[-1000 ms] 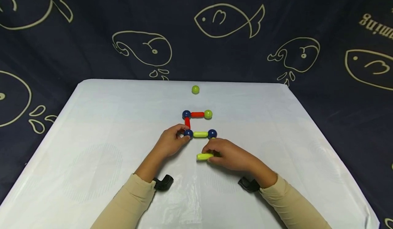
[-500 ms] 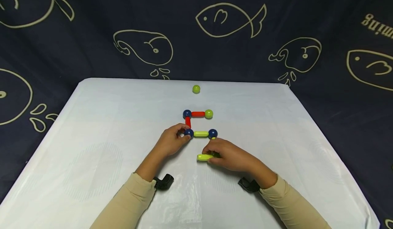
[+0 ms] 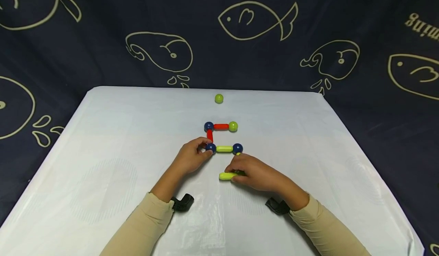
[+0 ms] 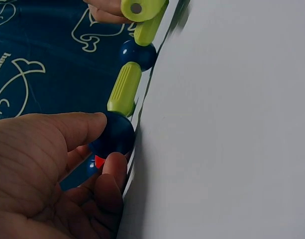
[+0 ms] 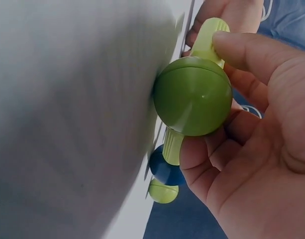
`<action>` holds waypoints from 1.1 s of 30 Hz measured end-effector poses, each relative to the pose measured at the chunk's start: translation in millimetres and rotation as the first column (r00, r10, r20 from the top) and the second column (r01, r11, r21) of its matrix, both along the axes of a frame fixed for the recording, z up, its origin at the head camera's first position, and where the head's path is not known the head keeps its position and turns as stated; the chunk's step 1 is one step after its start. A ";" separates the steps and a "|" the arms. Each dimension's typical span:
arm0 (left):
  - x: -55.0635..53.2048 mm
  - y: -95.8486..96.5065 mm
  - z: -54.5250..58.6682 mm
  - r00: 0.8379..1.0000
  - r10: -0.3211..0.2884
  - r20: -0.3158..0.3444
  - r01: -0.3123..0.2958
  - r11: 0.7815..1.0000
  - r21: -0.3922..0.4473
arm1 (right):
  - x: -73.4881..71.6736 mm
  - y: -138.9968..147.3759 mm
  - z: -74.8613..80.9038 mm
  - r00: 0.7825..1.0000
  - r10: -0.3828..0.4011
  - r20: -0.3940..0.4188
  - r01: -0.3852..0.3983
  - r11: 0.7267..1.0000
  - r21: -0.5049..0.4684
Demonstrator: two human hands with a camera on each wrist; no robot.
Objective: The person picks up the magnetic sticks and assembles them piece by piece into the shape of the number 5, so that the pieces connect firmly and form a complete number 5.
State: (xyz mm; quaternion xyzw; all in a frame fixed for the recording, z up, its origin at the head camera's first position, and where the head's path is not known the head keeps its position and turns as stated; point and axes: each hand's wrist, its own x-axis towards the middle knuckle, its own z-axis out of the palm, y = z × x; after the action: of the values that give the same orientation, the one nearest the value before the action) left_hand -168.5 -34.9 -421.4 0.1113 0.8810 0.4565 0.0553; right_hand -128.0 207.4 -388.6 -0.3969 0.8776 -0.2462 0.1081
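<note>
In the head view, balls and short rods form a joined chain on the table. My left hand point(image 3: 192, 157) pinches a blue ball point(image 3: 210, 148) between thumb and fingers. From it, a red rod point(image 3: 210, 135) leads to another blue ball point(image 3: 209, 126). A yellow-green rod point(image 3: 224, 149) runs right to a third blue ball point(image 3: 237, 148). My right hand point(image 3: 258, 173) holds another yellow-green rod point(image 3: 227, 176) by its right part. In the right wrist view, that rod meets a green ball point(image 5: 192, 97), and a further yellow-green rod point(image 5: 173, 147) joins this ball to a blue ball point(image 5: 164, 167).
A second red rod point(image 3: 221, 127) ends in a green ball point(image 3: 233, 126). One loose green ball point(image 3: 218, 98) lies near the far edge of the white-covered table point(image 3: 137, 111). Dark cloth point(image 3: 240, 58) with fish drawings hangs behind. Black wrist mounts point(image 3: 183, 203) sit at both sleeves.
The free left end of the rod in my right hand has shifted very slightly toward me. Both hands otherwise keep their places, and the chain looks the same.
</note>
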 end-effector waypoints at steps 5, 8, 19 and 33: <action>0.0 -0.1 0.1 1.000 0.001 -0.003 -0.001 1.000 -0.004 | -0.5 -0.4 -1.2 1.000 0.014 -0.026 -0.013 1.000 0.013; 0.1 -0.5 0.6 1.000 0.001 -0.002 -0.001 1.000 -0.001 | -0.7 -0.9 -2.1 0.999 0.013 -0.030 -0.012 1.000 0.017; 0.6 0.7 0.0 1.000 0.003 -0.002 -0.003 1.000 -0.003 | 5.4 10.6 6.2 0.996 -0.083 -0.027 0.081 0.995 -0.060; 1.3 1.6 1.3 1.000 0.008 0.011 -0.008 1.000 -0.017 | 11.2 39.2 -2.9 0.990 -0.113 0.088 0.116 0.993 -0.025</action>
State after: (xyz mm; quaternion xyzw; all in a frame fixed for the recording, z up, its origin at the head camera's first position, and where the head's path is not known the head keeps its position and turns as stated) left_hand -167.3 -33.3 -420.1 0.1046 0.8850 0.4498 0.0594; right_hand -116.7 246.5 -391.5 -0.3365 0.8897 -0.2820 0.1256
